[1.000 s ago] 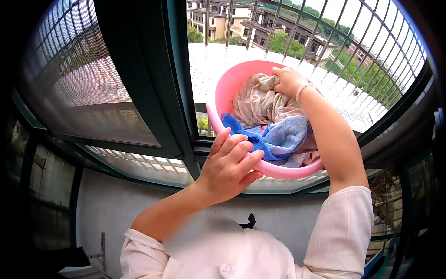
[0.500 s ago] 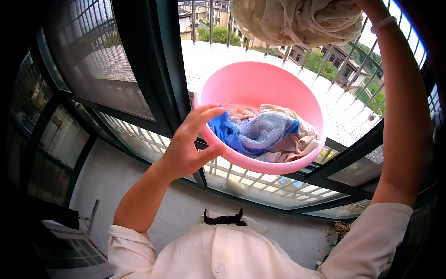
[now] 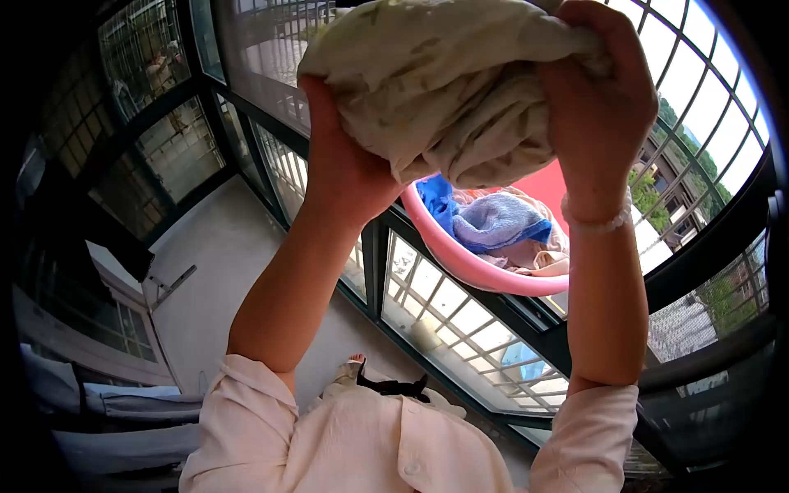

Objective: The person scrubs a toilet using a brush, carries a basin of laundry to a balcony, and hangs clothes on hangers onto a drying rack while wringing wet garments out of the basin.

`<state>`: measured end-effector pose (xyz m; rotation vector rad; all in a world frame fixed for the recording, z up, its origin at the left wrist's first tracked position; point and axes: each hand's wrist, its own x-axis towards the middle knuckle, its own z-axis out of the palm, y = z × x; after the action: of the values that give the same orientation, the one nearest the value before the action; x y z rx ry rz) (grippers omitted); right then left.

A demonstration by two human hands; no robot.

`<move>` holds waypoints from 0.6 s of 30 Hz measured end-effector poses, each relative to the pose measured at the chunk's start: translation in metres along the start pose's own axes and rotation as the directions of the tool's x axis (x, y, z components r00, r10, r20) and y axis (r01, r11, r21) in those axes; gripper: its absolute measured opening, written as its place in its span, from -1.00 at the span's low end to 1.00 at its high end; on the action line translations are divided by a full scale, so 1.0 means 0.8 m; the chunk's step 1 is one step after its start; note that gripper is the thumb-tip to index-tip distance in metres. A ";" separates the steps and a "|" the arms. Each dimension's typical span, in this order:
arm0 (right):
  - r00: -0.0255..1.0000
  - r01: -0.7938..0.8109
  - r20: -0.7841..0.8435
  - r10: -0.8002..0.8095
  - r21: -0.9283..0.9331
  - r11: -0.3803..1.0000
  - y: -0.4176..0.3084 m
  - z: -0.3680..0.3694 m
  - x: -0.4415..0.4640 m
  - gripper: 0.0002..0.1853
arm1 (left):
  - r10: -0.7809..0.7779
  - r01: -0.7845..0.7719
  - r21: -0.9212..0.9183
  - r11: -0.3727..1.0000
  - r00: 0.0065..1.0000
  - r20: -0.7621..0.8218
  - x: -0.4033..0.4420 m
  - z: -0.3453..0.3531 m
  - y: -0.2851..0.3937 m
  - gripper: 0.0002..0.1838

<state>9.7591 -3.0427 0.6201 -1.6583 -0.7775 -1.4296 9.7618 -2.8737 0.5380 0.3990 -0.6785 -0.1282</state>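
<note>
A bunched, cream-coloured cloth [image 3: 444,90] with faint markings is held up high between my two hands. My left hand [image 3: 349,164] grips its lower left side, with the fingers partly hidden behind the fabric. My right hand [image 3: 604,107], with a beaded bracelet at the wrist, is closed on the cloth's right end. Behind and below the cloth is a pink basin [image 3: 460,267], partly covered by my right forearm and the cloth. Inside the basin lie a blue towel [image 3: 501,222] and some pale pinkish fabric [image 3: 555,261].
The basin rests at a dark-framed window opening [image 3: 526,316]. Metal bars [image 3: 711,57] stand beyond it, with buildings and greenery outside. Grey floor [image 3: 214,246] stretches to the left. Several fabrics [image 3: 136,403] hang at the lower left.
My left hand has left the basin's rim and moved up onto the cream cloth. My right hand has brought the cloth lower and closer. The view has turned, placing the basin further right.
</note>
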 end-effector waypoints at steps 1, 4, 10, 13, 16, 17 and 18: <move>0.997 0.080 0.000 -0.081 0.170 0.982 -0.023 0.007 -0.018 -0.76 | 0.056 -0.056 0.022 0.998 0.998 -0.021 -0.014 -0.004 0.015 -0.10; 0.945 0.294 0.036 -0.326 0.347 0.891 -0.080 0.033 -0.071 -0.73 | 0.103 -0.100 0.087 0.991 0.994 -0.029 -0.089 -0.041 0.057 -0.12; 0.847 0.326 0.137 -0.513 0.627 0.707 -0.102 0.125 -0.203 -0.65 | 0.342 -0.165 0.474 0.865 0.885 -0.316 -0.310 -0.105 0.163 0.05; 0.740 0.258 0.313 -0.596 0.686 0.680 -0.105 0.179 -0.285 -0.69 | 0.401 -0.318 0.260 0.912 0.828 -0.393 -0.372 -0.121 0.211 -0.03; 0.593 0.135 0.475 -0.650 0.737 0.662 -0.121 0.243 -0.359 -0.76 | 0.459 -0.071 0.522 0.850 0.588 -0.666 -0.396 -0.142 0.217 -0.41; 0.535 0.008 0.586 -0.609 0.717 0.697 -0.131 0.265 -0.379 -0.73 | 0.491 0.035 0.570 0.821 0.467 -0.736 -0.397 -0.150 0.219 -0.56; 0.440 -0.079 0.692 -0.572 0.665 0.743 -0.137 0.285 -0.397 -0.71 | 0.570 0.152 0.663 0.733 0.395 -0.721 -0.401 -0.156 0.223 -0.64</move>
<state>9.7235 -2.7755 0.3166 -1.6706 -1.9493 -0.2035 9.5901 -2.5926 0.3338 0.9544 0.4067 0.6254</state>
